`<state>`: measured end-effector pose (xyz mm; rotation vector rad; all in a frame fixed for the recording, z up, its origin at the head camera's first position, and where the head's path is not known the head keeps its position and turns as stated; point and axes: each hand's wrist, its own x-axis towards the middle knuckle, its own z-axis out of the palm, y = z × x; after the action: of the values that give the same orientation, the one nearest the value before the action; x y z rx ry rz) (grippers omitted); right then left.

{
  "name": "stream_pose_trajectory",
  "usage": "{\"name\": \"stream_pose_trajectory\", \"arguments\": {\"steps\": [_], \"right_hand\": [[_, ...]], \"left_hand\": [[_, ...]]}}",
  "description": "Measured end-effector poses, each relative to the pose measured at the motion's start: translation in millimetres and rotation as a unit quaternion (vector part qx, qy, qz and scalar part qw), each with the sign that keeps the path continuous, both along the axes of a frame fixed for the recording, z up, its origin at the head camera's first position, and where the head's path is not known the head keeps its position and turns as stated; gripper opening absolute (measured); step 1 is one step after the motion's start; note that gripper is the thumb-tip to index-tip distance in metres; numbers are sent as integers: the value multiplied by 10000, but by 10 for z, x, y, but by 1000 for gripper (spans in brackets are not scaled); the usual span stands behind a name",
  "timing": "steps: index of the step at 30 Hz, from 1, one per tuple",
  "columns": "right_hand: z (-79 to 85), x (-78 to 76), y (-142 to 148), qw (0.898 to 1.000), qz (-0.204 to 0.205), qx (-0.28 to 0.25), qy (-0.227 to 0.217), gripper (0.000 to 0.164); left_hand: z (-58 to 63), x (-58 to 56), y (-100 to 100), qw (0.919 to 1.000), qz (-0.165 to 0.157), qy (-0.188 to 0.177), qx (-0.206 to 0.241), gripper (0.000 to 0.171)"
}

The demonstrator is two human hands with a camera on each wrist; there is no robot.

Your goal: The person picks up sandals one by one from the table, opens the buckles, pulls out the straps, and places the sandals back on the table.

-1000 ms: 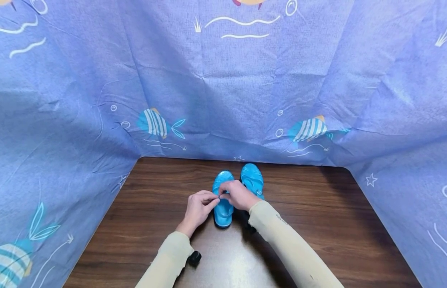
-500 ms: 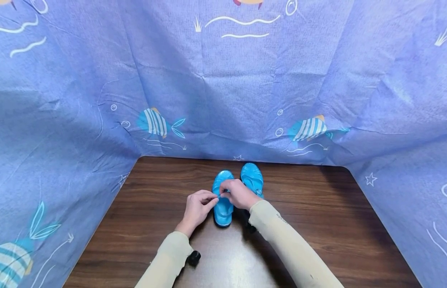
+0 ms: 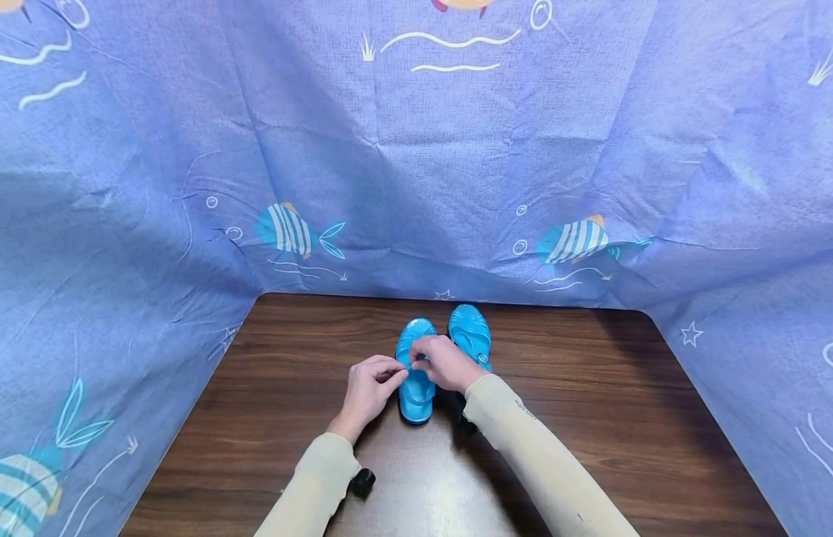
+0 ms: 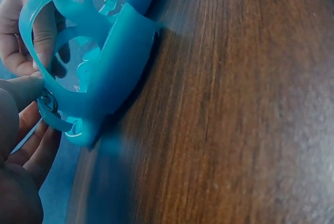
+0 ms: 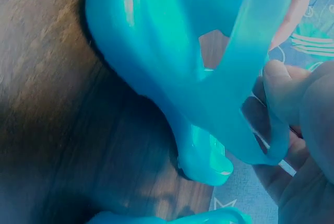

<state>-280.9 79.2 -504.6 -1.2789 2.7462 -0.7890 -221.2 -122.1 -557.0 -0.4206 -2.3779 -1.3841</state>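
A blue jelly sandal (image 3: 415, 406) lies on the table, toe toward the back curtain, with both hands over its middle. My left hand (image 3: 365, 389) comes in from the left and pinches the sandal's strap (image 4: 78, 101) beside a small metal buckle (image 4: 50, 101). From the right, my right hand (image 3: 446, 364) covers part of the sandal. Its thumb (image 5: 279, 78) and curled fingers hold the strap's looped end in the right wrist view. The fingertips of both hands are close together. A matching sandal (image 3: 468, 328) stands just right of the first, its heel part hidden by my right hand.
The brown wood-grain table (image 3: 309, 328) has rounded far corners. A blue sea-print curtain (image 3: 429, 186) hangs behind it and along both sides. A black wrist device (image 3: 362, 482) sits below the left sleeve.
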Motion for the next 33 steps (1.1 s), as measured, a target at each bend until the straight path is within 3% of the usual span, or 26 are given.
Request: {"name": "stream_pose_trajectory", "arguments": {"steps": [7, 17, 27, 33], "right_hand": [[15, 15, -13, 9990, 25, 146, -430, 9], [-13, 18, -5, 9983, -84, -170, -546, 10], [-51, 24, -28, 9995, -34, -290, -118, 19], [-82, 15, -44, 9995, 2, -320, 15, 20]], "left_hand": [[1, -8, 7, 9999, -149, 23, -79, 8], [-11, -7, 19, 9996, -90, 158, -212, 10], [-12, -9, 42, 9993, 65, 300, -201, 13], [-33, -28, -1, 9989, -102, 436, -117, 12]]}}
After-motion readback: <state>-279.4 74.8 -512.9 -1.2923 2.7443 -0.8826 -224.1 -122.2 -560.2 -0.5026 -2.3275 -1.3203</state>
